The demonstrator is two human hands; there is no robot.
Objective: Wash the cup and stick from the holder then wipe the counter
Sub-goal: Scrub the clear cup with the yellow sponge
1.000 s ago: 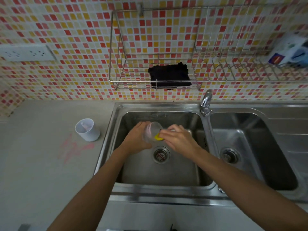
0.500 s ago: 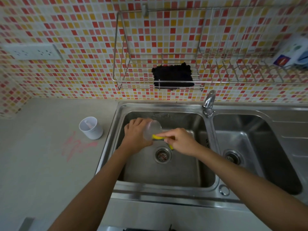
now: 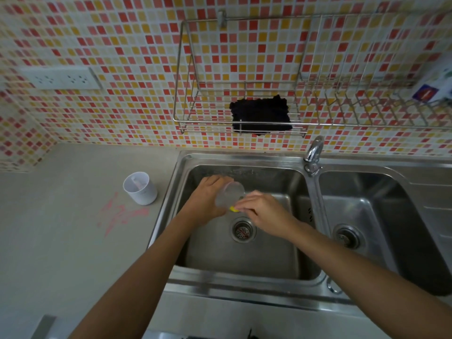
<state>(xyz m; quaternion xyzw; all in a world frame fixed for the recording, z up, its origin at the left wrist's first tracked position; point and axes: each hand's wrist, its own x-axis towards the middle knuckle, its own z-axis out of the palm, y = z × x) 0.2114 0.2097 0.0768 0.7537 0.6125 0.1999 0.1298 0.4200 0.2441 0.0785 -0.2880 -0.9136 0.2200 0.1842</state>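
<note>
Fingers of the left hand [image 3: 208, 199] curl round a clear cup [image 3: 230, 195] tipped sideways over the left sink basin [image 3: 244, 260] above the drain. The right hand [image 3: 264, 211] pinches a yellow item [image 3: 234, 209] (mostly hidden, so I cannot tell what it is) against the cup's lower edge. On the counter [image 3: 61, 241] a white holder [image 3: 140, 188] stands upright, just beside pink marks [image 3: 119, 214]

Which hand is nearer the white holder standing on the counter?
Left. The left hand, gripping the clear cup over the sink basin, is just right of the white holder; the right hand, pinching a yellow item, is farther right, beyond the cup.
</note>
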